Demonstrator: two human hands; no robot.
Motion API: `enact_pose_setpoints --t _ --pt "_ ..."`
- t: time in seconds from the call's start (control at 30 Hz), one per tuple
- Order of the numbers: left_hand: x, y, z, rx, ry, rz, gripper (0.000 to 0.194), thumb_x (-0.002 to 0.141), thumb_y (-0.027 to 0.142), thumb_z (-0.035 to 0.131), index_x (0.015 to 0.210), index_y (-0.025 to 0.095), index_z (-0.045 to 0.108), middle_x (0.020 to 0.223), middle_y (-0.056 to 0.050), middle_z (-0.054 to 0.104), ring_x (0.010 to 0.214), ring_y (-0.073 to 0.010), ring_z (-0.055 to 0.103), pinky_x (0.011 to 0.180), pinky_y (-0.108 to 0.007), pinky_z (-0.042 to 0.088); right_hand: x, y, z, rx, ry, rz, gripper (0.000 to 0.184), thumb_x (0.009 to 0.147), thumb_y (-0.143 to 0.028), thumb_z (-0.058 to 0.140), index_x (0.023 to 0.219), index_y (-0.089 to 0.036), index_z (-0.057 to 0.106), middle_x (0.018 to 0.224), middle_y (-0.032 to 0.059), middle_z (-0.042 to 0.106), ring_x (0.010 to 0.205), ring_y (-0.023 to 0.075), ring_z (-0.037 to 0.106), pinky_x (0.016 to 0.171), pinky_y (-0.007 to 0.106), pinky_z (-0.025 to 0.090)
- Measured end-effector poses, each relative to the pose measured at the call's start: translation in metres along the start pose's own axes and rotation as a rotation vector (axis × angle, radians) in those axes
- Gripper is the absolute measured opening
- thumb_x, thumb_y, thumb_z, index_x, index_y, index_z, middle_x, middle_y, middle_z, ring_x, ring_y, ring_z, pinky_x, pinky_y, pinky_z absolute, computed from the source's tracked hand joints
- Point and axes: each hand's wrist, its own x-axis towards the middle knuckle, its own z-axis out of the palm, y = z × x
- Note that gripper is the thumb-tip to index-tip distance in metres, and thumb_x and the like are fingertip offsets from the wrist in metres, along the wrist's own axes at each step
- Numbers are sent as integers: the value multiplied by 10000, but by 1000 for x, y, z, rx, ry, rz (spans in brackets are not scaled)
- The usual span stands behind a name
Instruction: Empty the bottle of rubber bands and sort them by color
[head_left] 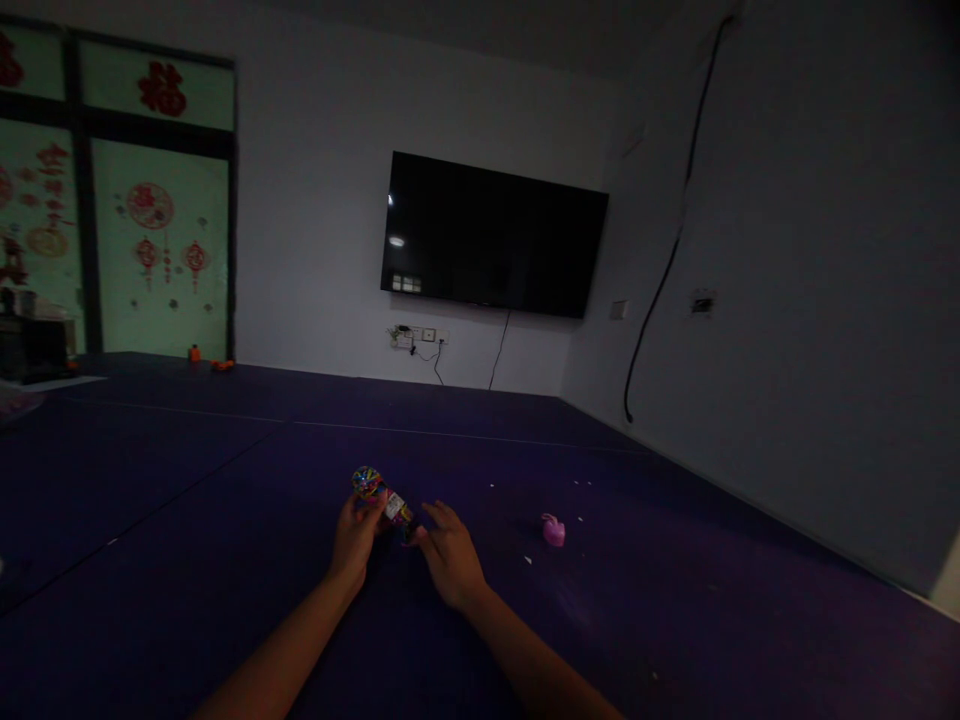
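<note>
Apparently L hand [358, 535] fingers clamp multicolored container [391, 505]; R hand [448, 555] fingers slightly apart at its end.

You're looking at a dim view, its upper right sinking almost to black. Your brightest broad area is the greenish door glass [161, 250] at left. The television [495, 235] shows you small white reflections; the purple floor [247, 520] carries a faint sheen. You get soft, murky detail on your left hand [354, 540] and right hand [454, 565], with wide-angle stretching toward the edges.
</note>
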Motion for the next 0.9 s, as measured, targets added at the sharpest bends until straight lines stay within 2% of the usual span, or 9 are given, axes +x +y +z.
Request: enact_pose_setpoints --t 0.13,0.23,0.37,0.53,0.6,0.7,0.9 --pt "1 -2 -1 -2 5 7 348 702 246 730 1009 165 589 844 -58 692 693 -160 674 645 -261 549 -1 2 1 -54 128 147 570 967 -391 213 847 -175 728 1170 123 611 1219 258 448 1026 442 322" --pt "1 -2 -1 -3 -1 14 388 690 248 742 1035 169 584 854 -63 695 717 -166 677 657 -265 552 -1 3 3 -77 175 191 591 966 -384 198 852 -147 727 1150 152 615 1218 271 449 1035 441 314" --pt "0 -1 0 -3 -2 6 443 671 243 759 1066 172 573 842 -62 697 714 -167 679 667 -269 551 -1 2 2 -29 124 87 553 960 -418 240 865 -162 721 1214 129 581 1250 263 412 1041 434 316" --pt "1 0 -1 0 -22 -8 391 669 284 752 1010 158 610 819 -50 699 671 -154 673 635 -248 541 -3 -3 -3 27 38 -73 448 950 -450 294 1126 -225 639 1376 83 445 1291 247 358 1055 452 302" --pt "2 0 -2 -26 -21 -21 325 689 285 735 965 155 624 815 -46 698 654 -147 668 617 -241 537 -3 -5 -4 11 8 -94 433 944 -456 317 1257 -259 541 1438 76 357 1311 252 326 1052 455 306" --pt "3 0 -2 -90 2 -30 215 732 240 701 918 158 631 808 -36 693 629 -126 659 592 -221 530 -4 -4 -3 -31 -43 -109 458 928 -451 379 1347 -275 432 1487 74 254 1330 262 292 1050 450 309" --pt "4 2 -1 -146 43 -84 141 745 218 694 849 144 632 734 -37 684 569 -119 647 575 -218 531 -4 -5 -4 -45 -92 -135 502 911 -412 438 1388 -283 355 1498 66 226 1334 243 287 1052 430 309"
